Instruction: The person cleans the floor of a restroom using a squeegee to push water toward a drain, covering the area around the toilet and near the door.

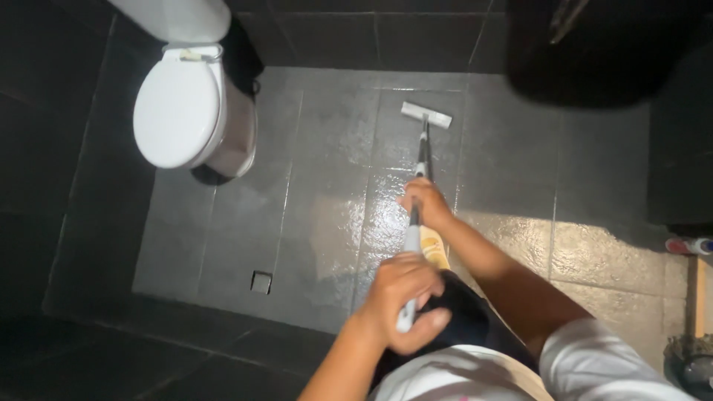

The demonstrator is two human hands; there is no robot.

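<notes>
The person stands over a wet, grey-tiled floor [327, 200] and works a long-handled squeegee [420, 160] with both hands.

Left hand [401, 301]: lower centre of the frame, fingers wrapped fully round the near end of the handle, thumb closed over the shaft. The grip is tight, with no gap visible.

Right hand [425, 202]: centre of the frame, further along the same shaft, fingers curled closed over the handle from above. The forearm runs down toward the lower right, ending in a white sleeve [594, 364].

Squeegee: the shaft runs from the lower centre up to the upper centre of the frame. Its pale flat head [426, 114] lies crosswise on the tiles, touching the floor, slightly tilted.

Surroundings:
- White toilet [180, 111], lid shut, in the upper left, well apart from the squeegee head.
- Small square floor drain [261, 282], lower left of centre.
- A foot in a yellow sandal [434, 249], just beside the shaft between the two hands.
- Dark wall tiles along the left edge and the top.
- Glossy water film on the tiles around the shaft, reflecting light.
- A wooden handle [699, 297] and a small bottle [691, 246] at the right edge.
</notes>
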